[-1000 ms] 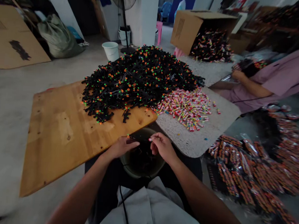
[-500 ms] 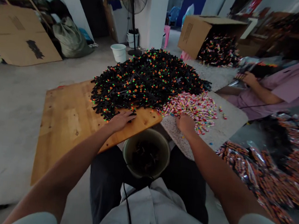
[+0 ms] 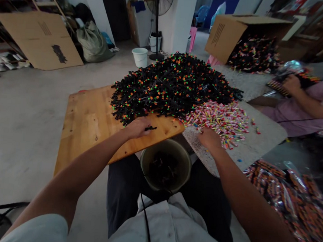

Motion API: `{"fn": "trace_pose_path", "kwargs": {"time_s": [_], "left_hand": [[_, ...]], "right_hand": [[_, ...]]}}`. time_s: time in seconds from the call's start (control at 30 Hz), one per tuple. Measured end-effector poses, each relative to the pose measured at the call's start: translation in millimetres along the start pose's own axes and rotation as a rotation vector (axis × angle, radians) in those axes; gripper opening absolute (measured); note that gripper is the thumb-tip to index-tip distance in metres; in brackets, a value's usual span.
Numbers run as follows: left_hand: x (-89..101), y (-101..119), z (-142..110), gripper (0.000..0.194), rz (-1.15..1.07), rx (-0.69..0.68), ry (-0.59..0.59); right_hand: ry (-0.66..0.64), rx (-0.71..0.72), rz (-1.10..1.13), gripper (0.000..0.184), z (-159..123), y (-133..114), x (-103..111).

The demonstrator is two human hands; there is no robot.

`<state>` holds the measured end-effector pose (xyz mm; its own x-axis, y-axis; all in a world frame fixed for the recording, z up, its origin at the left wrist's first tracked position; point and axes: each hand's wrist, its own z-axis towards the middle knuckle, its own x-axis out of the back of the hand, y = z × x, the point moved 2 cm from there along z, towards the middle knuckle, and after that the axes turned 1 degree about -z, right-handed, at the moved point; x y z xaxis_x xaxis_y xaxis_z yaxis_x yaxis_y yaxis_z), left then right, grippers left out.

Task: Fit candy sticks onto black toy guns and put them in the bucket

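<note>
My left hand (image 3: 138, 127) is over the front of the wooden board, closed on a small black plastic piece (image 3: 151, 128) that sticks out past its fingers. Behind it rises a large heap of black plastic pieces (image 3: 167, 86) with orange and green tips. My right hand (image 3: 209, 139) rests at the near edge of a spread of small pink, red and yellow pieces (image 3: 220, 118). Its fingers are pinched, and a tiny light piece seems to show at the fingertips, too small to name.
Between my knees stands a bucket (image 3: 165, 166) with dark pieces inside. The wooden board (image 3: 80, 122) meets a speckled grey tabletop (image 3: 269, 129). A person in a pink shirt (image 3: 308, 99) works at the right, near an open carton (image 3: 226, 36). Bagged pieces (image 3: 281, 194) lie on the lower right.
My left hand has drawn back from the black heap, with a black piece now in its fingers. The right hand stays by the pink pieces. The view has turned slightly left.
</note>
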<state>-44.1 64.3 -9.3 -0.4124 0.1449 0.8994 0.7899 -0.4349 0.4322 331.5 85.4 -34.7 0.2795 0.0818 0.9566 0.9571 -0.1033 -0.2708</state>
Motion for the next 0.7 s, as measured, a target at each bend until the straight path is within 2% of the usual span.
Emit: {"fn": "trace_pose_path", "kwargs": {"time_s": [0.07,0.13,0.23,0.3,0.4,0.53,0.7], "left_hand": [[-10.2,10,-8,0.021,-0.242,0.148,0.057],[-22.6,27,-17,0.031,-0.609,0.255,0.083],[-37.2,61,-27,0.047,-1.153,0.289,-0.058],[-39.0,81,-32,0.047,-1.326,0.282,-0.147],[-33.8,100,-36,0.038,-1.334,0.243,-0.215],[-26.2,108,-39,0.033,-1.263,0.222,-0.194],[-22.7,113,-42,0.044,-1.134,0.249,-0.143]], "right_hand": [[0.072,0.054,0.293,0.020,-14,-12,-2],[0.058,0.098,0.689,0.019,-32,-29,-6],[-0.142,0.182,1.229,0.022,-61,-63,-11],[-0.244,0.239,1.411,0.024,-77,-82,-9],[-0.300,0.252,1.506,0.029,-91,-97,-4],[-0.338,0.260,1.538,0.031,-95,-100,-1],[-0.328,0.312,1.490,0.031,-97,-95,-4]]}}
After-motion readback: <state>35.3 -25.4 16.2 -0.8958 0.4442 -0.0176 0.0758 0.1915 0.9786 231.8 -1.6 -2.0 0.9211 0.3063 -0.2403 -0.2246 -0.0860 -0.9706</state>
